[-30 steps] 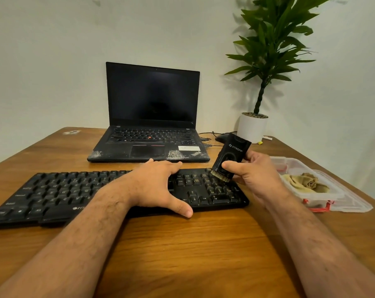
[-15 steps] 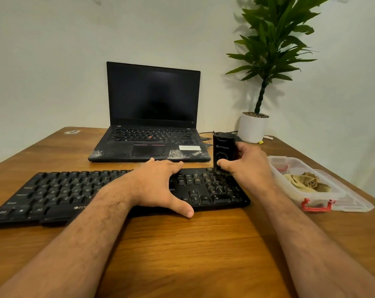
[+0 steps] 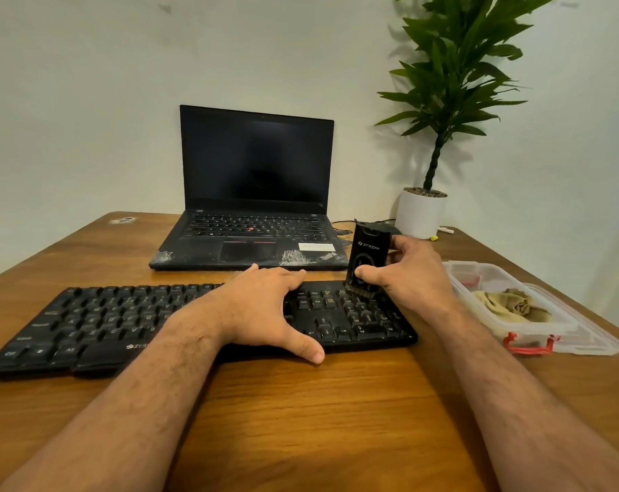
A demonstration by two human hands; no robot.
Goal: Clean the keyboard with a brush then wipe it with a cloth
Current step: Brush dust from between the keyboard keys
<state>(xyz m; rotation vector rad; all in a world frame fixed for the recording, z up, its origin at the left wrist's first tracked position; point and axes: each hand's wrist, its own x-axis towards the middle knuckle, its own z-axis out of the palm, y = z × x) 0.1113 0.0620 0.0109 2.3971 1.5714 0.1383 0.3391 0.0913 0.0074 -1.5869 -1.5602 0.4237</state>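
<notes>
A long black keyboard point(image 3: 105, 321) lies across the wooden table point(image 3: 301, 420). My left hand point(image 3: 265, 307) lies flat on its middle, fingers spread over the keys and thumb at the front edge. My right hand point(image 3: 411, 275) grips a black block-shaped brush point(image 3: 366, 257), held upright with its pale bristles on the top rows of the number pad at the keyboard's right end. A crumpled tan cloth point(image 3: 514, 303) lies in a clear plastic box point(image 3: 535, 342) right of the keyboard.
An open black laptop point(image 3: 255, 207) with a dark screen stands behind the keyboard. A potted plant point(image 3: 421, 211) in a white pot sits at the back right, with cables beside it. The clear box has red clips and its lid underneath.
The brush has gone from tilted above the number pad to upright at the back, and now its bristles rest on the pad's top rows. My left hand has stayed put.
</notes>
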